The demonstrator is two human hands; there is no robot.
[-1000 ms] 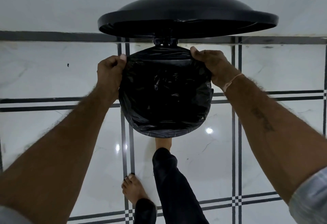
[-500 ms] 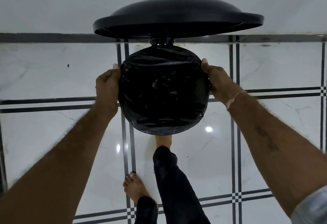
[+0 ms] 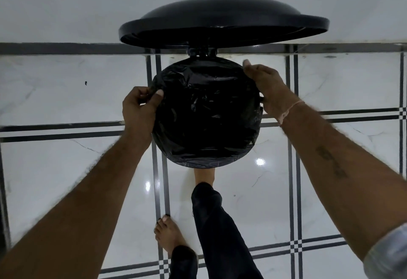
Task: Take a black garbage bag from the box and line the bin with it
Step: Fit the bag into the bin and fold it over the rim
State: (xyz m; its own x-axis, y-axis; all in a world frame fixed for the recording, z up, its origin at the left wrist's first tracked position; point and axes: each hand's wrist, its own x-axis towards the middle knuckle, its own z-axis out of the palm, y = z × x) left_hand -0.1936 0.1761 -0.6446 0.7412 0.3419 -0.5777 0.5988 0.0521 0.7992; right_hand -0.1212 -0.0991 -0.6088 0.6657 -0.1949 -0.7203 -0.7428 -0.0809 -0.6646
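A round bin stands on the floor below me, its black lid [image 3: 222, 21] swung up and open at the far side. A black garbage bag [image 3: 207, 111] lines the bin, its edge folded over the rim all round, so the bin's wall is hidden. My left hand [image 3: 141, 111] pinches the bag's edge at the left rim between thumb and fingers. At the upper right rim my right hand [image 3: 266, 89] lies over the bag's edge, fingers curled round it. The box is not in view.
White glossy floor tiles [image 3: 66, 168] with dark stripe lines surround the bin. A white wall [image 3: 66, 3] rises behind it. My right foot [image 3: 203, 175] reaches under the bin's front, and my left foot [image 3: 169, 234] stands on the floor nearer me.
My left hand has slid down the left rim and now pinches the bag's edge. My right hand moved back up to the upper right rim.
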